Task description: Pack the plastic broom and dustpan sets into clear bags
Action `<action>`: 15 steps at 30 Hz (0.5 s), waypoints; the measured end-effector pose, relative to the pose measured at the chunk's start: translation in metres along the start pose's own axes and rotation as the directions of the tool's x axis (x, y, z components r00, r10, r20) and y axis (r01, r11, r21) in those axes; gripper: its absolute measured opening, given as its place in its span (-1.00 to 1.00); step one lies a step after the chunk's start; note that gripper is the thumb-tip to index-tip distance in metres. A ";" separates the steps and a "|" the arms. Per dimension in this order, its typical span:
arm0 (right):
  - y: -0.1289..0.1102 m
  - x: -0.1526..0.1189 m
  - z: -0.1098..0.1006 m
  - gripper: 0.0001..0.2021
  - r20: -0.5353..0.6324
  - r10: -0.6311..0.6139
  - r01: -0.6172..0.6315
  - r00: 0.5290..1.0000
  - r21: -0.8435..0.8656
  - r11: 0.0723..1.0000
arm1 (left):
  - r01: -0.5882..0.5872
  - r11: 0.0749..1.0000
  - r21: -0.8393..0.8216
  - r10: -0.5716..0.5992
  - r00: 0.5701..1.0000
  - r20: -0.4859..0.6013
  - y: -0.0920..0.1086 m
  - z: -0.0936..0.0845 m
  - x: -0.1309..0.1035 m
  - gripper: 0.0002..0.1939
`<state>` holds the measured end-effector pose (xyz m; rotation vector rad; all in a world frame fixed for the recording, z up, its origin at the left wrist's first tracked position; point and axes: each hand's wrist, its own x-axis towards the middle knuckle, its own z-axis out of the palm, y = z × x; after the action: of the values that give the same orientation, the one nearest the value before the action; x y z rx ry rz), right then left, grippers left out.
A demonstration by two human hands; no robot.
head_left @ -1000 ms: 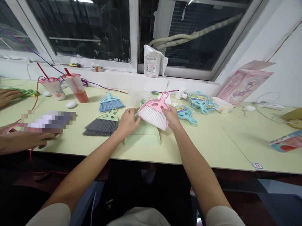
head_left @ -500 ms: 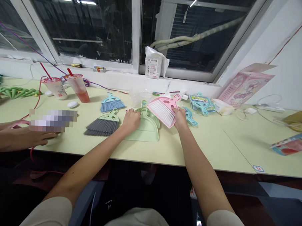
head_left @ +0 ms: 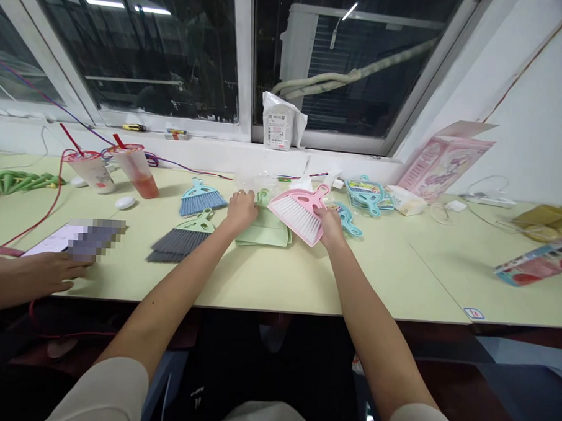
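In my right hand (head_left: 330,226) is a pink hand brush (head_left: 304,202) with white bristles, gripped at its right side and held over the table. A pink edge runs round the bristles; whether it is a dustpan nested behind I cannot tell. My left hand (head_left: 242,210) has its fingers curled closed on the left side of a light green dustpan (head_left: 266,231), which lies on another green one. Just left of that hand are a green brush (head_left: 181,238) with grey bristles and a blue brush (head_left: 202,198).
Blue brush-and-dustpan sets (head_left: 368,197) lie at the back right, near a pink box (head_left: 444,162). Two drink cups (head_left: 136,173) with straws stand at the left. A co-worker's hand (head_left: 40,277) rests by a phone (head_left: 56,238). A wrapped package (head_left: 280,123) sits on the sill.
My left hand has pushed the green dustpan away from me, over the other green one. The pink brush stays in my right hand. The co-worker's phone has been lowered.
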<state>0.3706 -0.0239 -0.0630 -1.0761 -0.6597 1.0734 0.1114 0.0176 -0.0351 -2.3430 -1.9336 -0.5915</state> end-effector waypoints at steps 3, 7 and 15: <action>-0.009 -0.024 -0.013 -0.77 -0.021 0.052 -0.052 0.998 0.016 0.999 | 0.049 0.998 -0.038 -0.045 0.993 0.112 -0.003 0.003 -0.006 -0.59; -0.014 -0.062 -0.045 -0.75 -0.049 0.075 -0.070 0.996 0.097 0.993 | 0.082 0.995 -0.050 -0.074 0.988 0.137 -0.001 0.002 -0.009 -0.62; 0.002 -0.103 -0.089 -0.68 -0.145 0.061 -0.045 0.987 0.113 0.993 | 0.060 0.998 -0.016 -0.061 0.995 -0.080 -0.007 -0.005 -0.012 -0.59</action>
<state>0.4076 -0.1521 -0.0919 -1.0722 -0.4504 1.0517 0.1020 0.0067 -0.0355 -2.2378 -1.9777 -0.6941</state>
